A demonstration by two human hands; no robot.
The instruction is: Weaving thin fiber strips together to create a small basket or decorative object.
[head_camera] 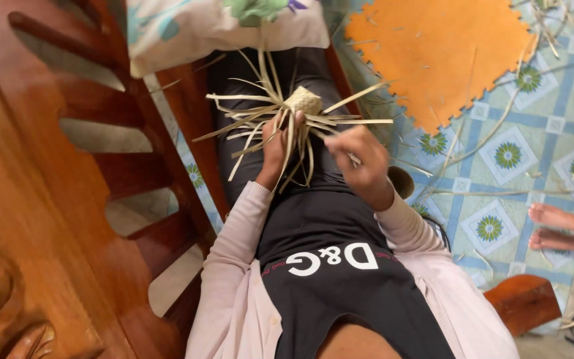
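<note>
Left hand (275, 143) grips woven leaf pouch (303, 101); right hand (360, 161) pinches a strip (352, 157).

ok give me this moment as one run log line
left hand grips small woven pale straw piece | right hand pinches one loose strip | orange foam mat beside

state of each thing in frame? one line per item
Small woven straw piece: partly woven, loose strips splayed out.
Left hand: gripping the straw strips under the piece.
Right hand: closed, pinching one strip.
Orange foam puzzle mat: flat on the tiled floor, strewn with straw bits.
</note>
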